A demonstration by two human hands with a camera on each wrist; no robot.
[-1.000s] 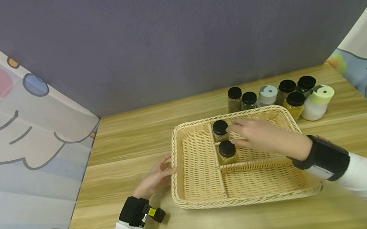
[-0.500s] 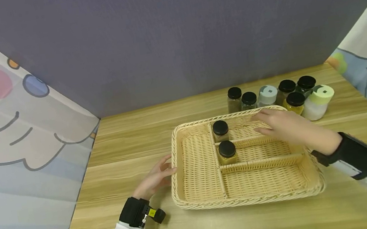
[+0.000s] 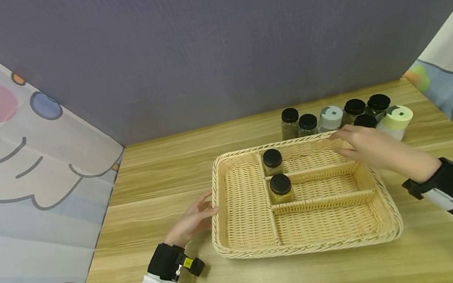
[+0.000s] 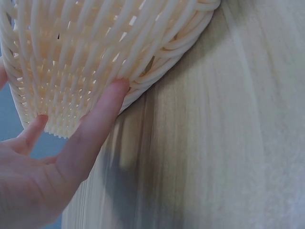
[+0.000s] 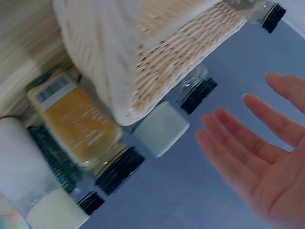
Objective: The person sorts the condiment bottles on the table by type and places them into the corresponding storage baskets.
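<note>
A wicker basket [image 3: 311,247] with dividers sits on the table. In its two upper right compartments, against the long divider, stand two black-lidded glass jars: a back jar [image 3: 273,161] with brownish contents and a front jar [image 3: 281,191] with yellow contents. My left hand [image 3: 191,221] rests fingertips against the basket's left wall; the left wrist view shows thumb and fingers extended along the weave. Over the basket's back right corner hovers my right hand [image 3: 368,145], holding nothing. Its fingers are spread in the right wrist view, near a yellow-filled jar [image 5: 78,114] and a pale-lidded container [image 5: 162,129].
Behind the basket stand several seasoning containers: a tall dark-lidded jar [image 3: 290,123], a shorter jar [image 3: 307,124], a white-lidded bottle [image 3: 330,118] and a yellow-green-lidded bottle [image 3: 397,120] among them. A grey partition [image 3: 214,51] rises along the table's back edge.
My right hand has left the two jars in the basket and moved right to the back right corner. Both jars stay upright in place; my left hand has not moved.
</note>
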